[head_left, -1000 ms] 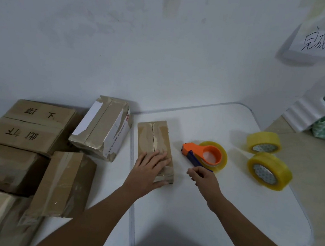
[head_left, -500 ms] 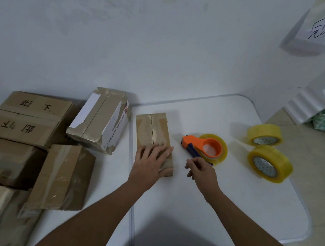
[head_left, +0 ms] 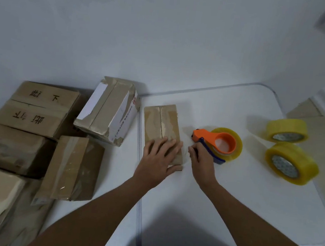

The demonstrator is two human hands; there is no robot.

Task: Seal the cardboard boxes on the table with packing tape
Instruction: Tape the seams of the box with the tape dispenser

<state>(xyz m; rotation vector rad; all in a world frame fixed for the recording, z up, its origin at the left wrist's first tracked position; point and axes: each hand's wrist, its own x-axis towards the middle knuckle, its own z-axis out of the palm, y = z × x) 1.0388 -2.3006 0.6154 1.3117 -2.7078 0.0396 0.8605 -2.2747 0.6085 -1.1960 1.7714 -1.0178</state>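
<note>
Head view: left hand (head_left: 159, 158) presses flat, fingers straight, on the near end of the small box (head_left: 163, 130) mid-table; right hand (head_left: 200, 159) curls at the tape dispenser (head_left: 218, 143) handle (whether it grips yet, I cannot tell). Best keep the box pinned, lift the dispenser, start tape over the seam's end.

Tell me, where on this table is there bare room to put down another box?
The widest bare patch is the near right of the table, below the tape dispenser and the two yellow tape rolls. Another lies at the far edge, behind the small box under the left hand. The left side is crowded with stacked cardboard boxes.
</note>
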